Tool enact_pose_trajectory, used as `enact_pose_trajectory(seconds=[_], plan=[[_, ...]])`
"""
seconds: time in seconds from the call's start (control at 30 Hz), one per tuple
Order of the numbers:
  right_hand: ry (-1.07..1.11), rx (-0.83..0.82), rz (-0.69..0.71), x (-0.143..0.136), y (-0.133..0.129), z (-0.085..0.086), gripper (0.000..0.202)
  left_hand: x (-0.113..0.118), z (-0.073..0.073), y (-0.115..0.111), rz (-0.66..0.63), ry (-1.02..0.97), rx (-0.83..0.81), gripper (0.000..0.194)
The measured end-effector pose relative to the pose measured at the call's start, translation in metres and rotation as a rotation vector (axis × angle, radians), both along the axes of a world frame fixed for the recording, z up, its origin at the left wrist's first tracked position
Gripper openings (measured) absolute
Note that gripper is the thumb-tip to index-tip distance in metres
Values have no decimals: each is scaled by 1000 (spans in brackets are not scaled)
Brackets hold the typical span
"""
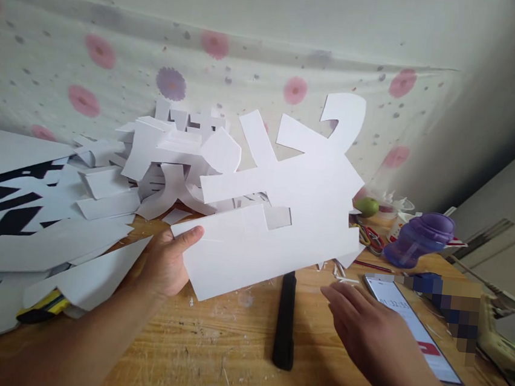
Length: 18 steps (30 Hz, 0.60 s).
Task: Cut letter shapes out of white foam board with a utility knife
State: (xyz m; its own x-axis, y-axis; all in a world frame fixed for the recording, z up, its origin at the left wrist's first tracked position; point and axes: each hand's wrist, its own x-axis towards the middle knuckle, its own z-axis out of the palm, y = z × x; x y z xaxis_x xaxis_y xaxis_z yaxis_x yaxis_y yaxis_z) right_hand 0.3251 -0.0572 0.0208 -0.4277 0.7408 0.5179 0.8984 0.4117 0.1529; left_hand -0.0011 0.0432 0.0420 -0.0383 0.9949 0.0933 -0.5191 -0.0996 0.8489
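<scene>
Digits "01:32:55", slightly blurred, on the screen of the phone (412,329).

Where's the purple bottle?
The bottle is on the right in the head view, on the table, farther back than the phone and right of the green fruit.

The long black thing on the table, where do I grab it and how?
I'd pinch the black thing round its middle, from above, thumb and fingers on its two long sides. It's slim and lies along the table; its far end meets the white cut sheet in this view.
</scene>
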Motion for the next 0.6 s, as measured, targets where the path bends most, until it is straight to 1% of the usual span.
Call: enact_pose_trajectory(seconds=[0.03,0.07,0.1,0.13,0.2,0.23,0.3,0.33,0.37,0.47,0.57,0.6], plan=[[-127,-156,-81,-1,8,0,30,-1,-1,1,7,-4,2,33],[-189,-256,-149,-3,13,0,30,-1,-2,2,13,-8,4,33],[-220,-327,-189,-6,15,0,29,-2,-3,2,19,-11,4,34],[-224,-375,-194,-10,16,0,27,-2,-3,2,23,-14,3,34],[-169,-378,-108,-21,15,1,25,-2,-5,2,18,-13,-2,34],[-142,-362,-45,-27,14,1,30,-2,-5,2,9,-9,-8,34],[-123,-340,62,-39,15,0,49,-2,-4,1,-17,3,-17,34],[-134,-349,95,-44,16,-1,56,-2,-4,1,-30,10,-18,35],[-154,-372,116,-49,19,-2,58,-2,-3,1,-41,14,-16,35],[-238,-451,140,-59,28,-7,50,-2,-2,1,-66,24,-9,34],[-277,-480,130,-63,37,-13,47,-2,-2,1,-89,31,-6,35],[-276,-489,127,-64,39,-14,43,-3,-2,1,-93,35,-7,34]])
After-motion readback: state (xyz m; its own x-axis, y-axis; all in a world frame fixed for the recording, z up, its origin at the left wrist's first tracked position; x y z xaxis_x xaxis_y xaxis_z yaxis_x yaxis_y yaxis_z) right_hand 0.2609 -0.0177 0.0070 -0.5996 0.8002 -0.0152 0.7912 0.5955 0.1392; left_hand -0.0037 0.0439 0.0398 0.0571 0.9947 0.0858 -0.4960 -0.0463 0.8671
